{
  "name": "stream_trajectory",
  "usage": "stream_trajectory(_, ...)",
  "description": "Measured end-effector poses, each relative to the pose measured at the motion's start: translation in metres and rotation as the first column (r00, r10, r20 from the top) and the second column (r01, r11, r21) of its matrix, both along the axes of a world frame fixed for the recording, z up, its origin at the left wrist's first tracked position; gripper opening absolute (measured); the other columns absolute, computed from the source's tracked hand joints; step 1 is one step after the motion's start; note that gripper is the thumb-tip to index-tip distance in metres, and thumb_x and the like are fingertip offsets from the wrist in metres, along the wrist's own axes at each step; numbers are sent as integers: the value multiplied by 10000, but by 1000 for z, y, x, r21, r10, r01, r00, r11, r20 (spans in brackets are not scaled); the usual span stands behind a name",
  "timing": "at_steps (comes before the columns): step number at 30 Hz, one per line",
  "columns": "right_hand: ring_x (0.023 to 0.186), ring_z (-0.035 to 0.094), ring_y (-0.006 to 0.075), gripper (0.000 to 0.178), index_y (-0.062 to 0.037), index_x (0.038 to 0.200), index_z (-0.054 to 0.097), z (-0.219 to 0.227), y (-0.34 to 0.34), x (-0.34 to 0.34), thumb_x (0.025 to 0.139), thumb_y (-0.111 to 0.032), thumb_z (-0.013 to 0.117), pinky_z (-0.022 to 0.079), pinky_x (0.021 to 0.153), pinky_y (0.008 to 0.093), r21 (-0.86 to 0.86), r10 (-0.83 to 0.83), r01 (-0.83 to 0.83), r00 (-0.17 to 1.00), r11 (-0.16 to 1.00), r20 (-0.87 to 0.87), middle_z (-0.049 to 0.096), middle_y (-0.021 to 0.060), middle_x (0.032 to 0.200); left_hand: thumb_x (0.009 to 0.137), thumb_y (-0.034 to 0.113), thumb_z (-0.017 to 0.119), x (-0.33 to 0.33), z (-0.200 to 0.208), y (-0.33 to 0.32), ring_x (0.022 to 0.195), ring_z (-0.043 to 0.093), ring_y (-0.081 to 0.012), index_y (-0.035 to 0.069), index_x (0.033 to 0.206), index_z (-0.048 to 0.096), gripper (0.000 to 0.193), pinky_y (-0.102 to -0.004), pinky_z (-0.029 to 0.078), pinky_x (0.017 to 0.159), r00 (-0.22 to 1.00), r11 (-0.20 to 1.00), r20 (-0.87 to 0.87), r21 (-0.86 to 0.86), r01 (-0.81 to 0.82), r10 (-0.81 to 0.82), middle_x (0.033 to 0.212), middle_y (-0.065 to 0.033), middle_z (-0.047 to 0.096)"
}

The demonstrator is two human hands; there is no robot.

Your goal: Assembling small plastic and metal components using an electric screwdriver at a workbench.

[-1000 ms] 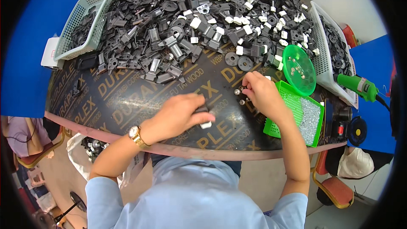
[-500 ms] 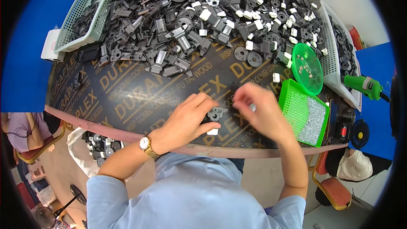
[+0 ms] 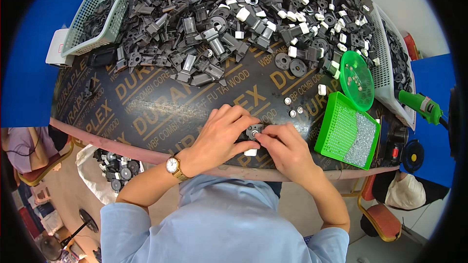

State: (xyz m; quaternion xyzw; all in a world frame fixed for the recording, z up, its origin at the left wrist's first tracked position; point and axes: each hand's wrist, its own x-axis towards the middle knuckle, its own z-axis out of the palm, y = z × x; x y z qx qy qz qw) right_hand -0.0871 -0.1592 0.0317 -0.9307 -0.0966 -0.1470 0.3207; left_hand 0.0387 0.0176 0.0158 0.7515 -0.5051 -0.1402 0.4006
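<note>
My left hand (image 3: 222,132) is closed round a black plastic part (image 3: 253,130) with holes, holding it on the dark tabletop near the front edge. A white block-like end (image 3: 250,152) of it pokes out below my thumb. My right hand (image 3: 288,150) pinches at the part's near right side, fingertips touching it. A small pale round piece (image 3: 255,135) shows at those fingertips, mostly hidden. Beyond my right hand lie three small white round pieces (image 3: 287,101) on the table.
A large heap of black parts (image 3: 190,29), many white-tipped, covers the far side. Baskets stand at left (image 3: 90,44) and right (image 3: 385,68). Near my right are a green round dish (image 3: 357,75), a green tray (image 3: 336,117) of small metal pieces, and a green power tool (image 3: 419,107).
My right hand has come left and nearer, from above the table to the black part. The small round pieces on the table now show. My left hand keeps its hold.
</note>
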Motion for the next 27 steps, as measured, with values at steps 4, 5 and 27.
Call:
stream_trajectory(4, 824, 583, 237, 379, -35, 1085, 696, 2, 2, -5, 708, -4, 705, 474, 690, 341, -176, 6, 4, 999, 984, 53, 618, 73, 979, 720, 207, 823, 0, -1, -1, 969, 532, -266, 79, 1158, 656, 486, -366, 430, 863, 1000, 1000, 0, -3, 1, -1, 1062, -55, 589)
stream_trajectory(5, 827, 580, 232, 385, -37, 1087, 697, 3, 2, -5, 702, -17, 703, 464, 685, 344, -235, 12, 2, 998, 972, 56, 614, 68, 981, 720, 207, 823, 0, -1, -1, 969, 532, -266, 79, 1158, 656, 486, -366, 430, 863, 1000, 1000, -1, -4, 1, -1, 1062, -55, 589)
stream_trajectory(27, 704, 614, 303, 178, -37, 941, 587, 18, -117, 82, 864, -132, 718, 485, 620, 384, -336, -376, 392, 919, 856, 116, 593, 129, 831, 756, 276, 812, 4, -2, 1, 933, 529, -256, 71, 1213, 656, 524, -347, 428, 862, 999, 999, 14, -27, 30, -30, 1055, -65, 582)
